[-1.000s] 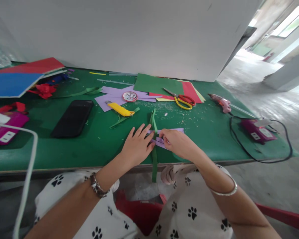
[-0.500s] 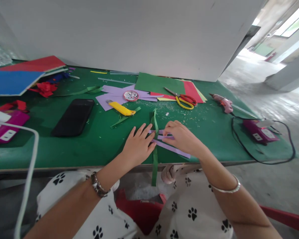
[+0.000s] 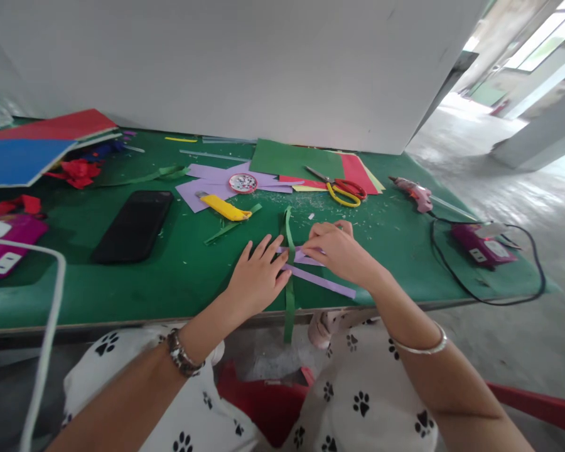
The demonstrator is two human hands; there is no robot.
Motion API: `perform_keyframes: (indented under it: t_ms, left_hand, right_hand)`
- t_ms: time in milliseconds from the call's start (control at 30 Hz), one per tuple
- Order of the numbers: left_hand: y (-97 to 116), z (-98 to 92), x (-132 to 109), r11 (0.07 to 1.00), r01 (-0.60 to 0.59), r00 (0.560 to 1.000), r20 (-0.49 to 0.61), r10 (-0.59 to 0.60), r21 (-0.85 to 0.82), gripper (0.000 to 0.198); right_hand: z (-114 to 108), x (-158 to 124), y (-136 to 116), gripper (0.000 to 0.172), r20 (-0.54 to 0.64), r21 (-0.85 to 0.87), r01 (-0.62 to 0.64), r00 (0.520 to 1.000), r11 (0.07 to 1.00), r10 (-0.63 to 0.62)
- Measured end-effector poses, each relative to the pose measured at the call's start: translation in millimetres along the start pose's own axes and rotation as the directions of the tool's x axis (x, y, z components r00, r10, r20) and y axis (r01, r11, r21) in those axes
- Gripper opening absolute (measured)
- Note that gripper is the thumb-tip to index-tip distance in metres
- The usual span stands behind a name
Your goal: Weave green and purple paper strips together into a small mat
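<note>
My left hand (image 3: 258,280) lies flat with fingers spread on the table, its fingertips touching the crossing of a green paper strip (image 3: 289,307) and several purple paper strips (image 3: 322,282). The green strip runs front to back, and its near end hangs over the table edge. My right hand (image 3: 338,252) is closed in a pinch just right of the crossing, with thumb and forefinger on one of the purple strips. The pinched part is mostly covered by the fingers. One longer purple strip slants away to the lower right, below my right hand.
Behind my hands lie a yellow utility knife (image 3: 226,207), scissors (image 3: 343,189), a small round dish (image 3: 243,183) and coloured paper sheets (image 3: 294,158). A black phone (image 3: 134,226) is to the left. On the right sit a pink glue gun (image 3: 415,193) and a corded purple power socket (image 3: 483,245).
My right hand has shifted slightly left, closer to the green strip, and now pinches a purple strip near the crossing. My left hand stays spread on the strips. The whole view has moved a little.
</note>
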State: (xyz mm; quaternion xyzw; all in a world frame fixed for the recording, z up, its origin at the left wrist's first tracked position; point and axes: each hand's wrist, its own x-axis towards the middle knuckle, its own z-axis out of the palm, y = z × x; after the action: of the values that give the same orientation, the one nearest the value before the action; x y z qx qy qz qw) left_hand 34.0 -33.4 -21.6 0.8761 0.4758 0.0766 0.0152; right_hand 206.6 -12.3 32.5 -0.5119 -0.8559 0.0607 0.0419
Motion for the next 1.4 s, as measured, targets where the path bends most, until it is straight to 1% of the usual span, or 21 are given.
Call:
perform_keyframes:
  t_ms: [67, 133, 300, 367, 400, 467, 533, 667, 767, 867, 1067, 1167, 1233, 1333, 1400]
  left_hand:
    - [-0.1, 0.5, 0.2, 1.0, -0.002, 1.0, 0.003, 0.002, 0.0, 0.039]
    - [-0.2, 0.7, 0.2, 1.0, -0.001, 1.0, 0.012, 0.001, -0.007, 0.041]
    - [1.4, -1.2, 0.4, 0.999, 0.01, 0.999, 0.033, -0.009, -0.032, 0.044]
    - [2.6, -2.3, 0.8, 0.999, 0.023, 0.999, 0.037, -0.022, -0.035, 0.043]
    - [3.1, -2.6, 1.1, 0.999, 0.029, 0.999, 0.04, -0.028, -0.037, 0.043]
    - [3.5, -2.9, 1.7, 0.999, 0.032, 0.999, 0.038, -0.031, -0.041, 0.042]
    - [3.2, -2.6, 2.2, 0.999, 0.026, 0.999, 0.024, -0.025, -0.047, 0.041]
    - [1.3, -1.7, 2.4, 0.998, -0.02, 1.0, -0.001, 0.02, -0.06, 0.038]
    - [0.3, -1.6, 2.2, 0.995, -0.068, 0.998, 0.005, 0.069, -0.066, 0.038]
    - [0.2, -2.1, 2.4, 0.995, -0.081, 0.997, 0.005, 0.082, -0.065, 0.038]
    - [-0.3, -0.8, 2.4, 0.993, -0.104, 0.994, -0.034, 0.102, -0.049, 0.038]
    - [-0.9, 0.9, 1.3, 0.993, -0.109, 0.993, -0.058, 0.107, -0.037, 0.038]
    - [-1.1, 2.2, 0.9, 0.993, -0.109, 0.992, -0.066, 0.106, -0.042, 0.039]
    - [-1.1, 3.7, 1.9, 0.994, -0.081, 0.996, -0.048, 0.078, -0.075, 0.043]
    - [-0.9, 3.9, 3.4, 0.993, -0.059, 0.998, -0.029, 0.056, -0.101, 0.046]
  right_hand:
    - [1.4, 1.7, 0.0, 0.022, -0.03, -0.004, 0.0, 1.0, 1.0, -0.001]
    - [2.9, 5.0, 1.0, 0.018, -0.028, 0.005, -0.014, 1.0, 1.0, 0.014]
    - [4.1, 19.3, 8.2, 0.018, 0.027, 0.066, -0.105, 0.994, 0.992, 0.104]
    - [2.7, 26.5, 12.3, 0.02, 0.09, 0.115, -0.128, 0.989, 0.985, 0.117]
    - [1.6, 30.0, 14.6, 0.02, 0.139, 0.147, -0.125, 0.985, 0.981, 0.105]
    - [-1.1, 36.6, 19.4, 0.019, 0.243, 0.235, -0.094, 0.969, 0.967, 0.035]
    - [-4.3, 41.8, 23.5, 0.02, 0.315, 0.321, -0.075, 0.949, 0.944, -0.032]
    - [-12.6, 48.8, 27.1, 0.031, 0.413, 0.398, -0.108, 0.908, 0.911, -0.073]
    - [-19.8, 54.6, 25.9, 0.032, 0.45, 0.417, -0.124, 0.889, 0.901, -0.085]
    - [-26.1, 62.7, 21.6, 0.031, 0.484, 0.384, -0.128, 0.872, 0.914, -0.081]
    - [-35.7, 80.8, -1.0, 0.035, 0.509, 0.181, -0.058, 0.859, 0.982, -0.043]
    - [-39.0, 88.8, -17.8, 0.037, 0.529, 0.089, -0.001, 0.847, 0.996, -0.047]
    - [-40.3, 92.4, -29.6, 0.037, 0.539, 0.026, 0.061, 0.84, 0.998, -0.065]
    - [-41.3, 92.2, -45.2, 0.036, 0.547, -0.029, 0.138, 0.831, 0.99, -0.1]
    - [-42.0, 87.8, -52.2, 0.035, 0.525, -0.033, 0.167, 0.842, 0.985, -0.125]
